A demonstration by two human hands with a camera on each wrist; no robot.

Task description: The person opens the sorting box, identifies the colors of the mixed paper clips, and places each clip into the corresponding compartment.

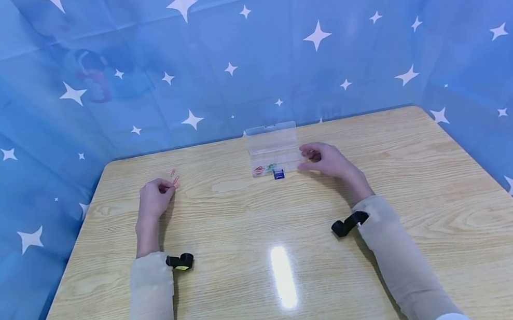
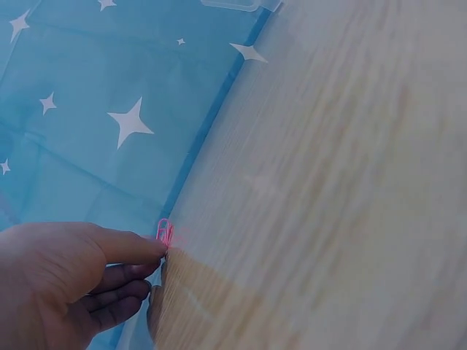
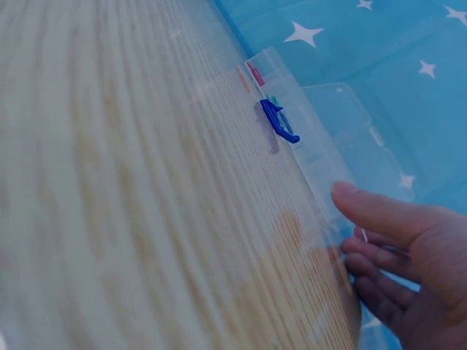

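A clear plastic box (image 1: 273,150) stands at the table's far middle with its lid open. It has a blue latch (image 1: 279,174) in front, and red and green paper clips (image 1: 264,169) lie inside. My right hand (image 1: 324,159) rests at the box's right end with loosely bent fingers and holds nothing. In the right wrist view the right hand's fingers (image 3: 379,215) lie beside the box wall (image 3: 314,164), close to the blue latch (image 3: 279,122). My left hand (image 1: 157,194) lies to the left, its fingertips pinching a pink paper clip (image 2: 165,232). A second clip (image 1: 173,172) lies just beyond.
The wooden table (image 1: 267,263) is ringed by a blue cloth with white stars (image 1: 319,44) close behind its far and side edges. Black wrist cameras (image 1: 180,262) sit on both beige sleeves. A lamp glare (image 1: 284,277) shines on the near table.
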